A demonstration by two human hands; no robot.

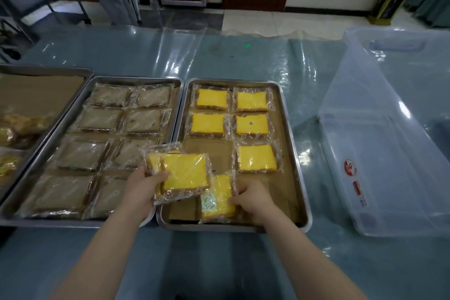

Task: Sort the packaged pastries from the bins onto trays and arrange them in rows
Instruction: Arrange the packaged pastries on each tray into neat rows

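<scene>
The plastic-covered table held a clear bin at three o'clock and the yellow-pastry tray at centre. The left hand gripped stacked packs over the tray's eight o'clock. The right hand pinched a single pack lying at six. That pack likely belonged in the vacant third-row slot, squared with its neighbours.

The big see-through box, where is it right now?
In the head view, the see-through box sits on the right side of the table, just right of the tray of yellow cakes.
</scene>
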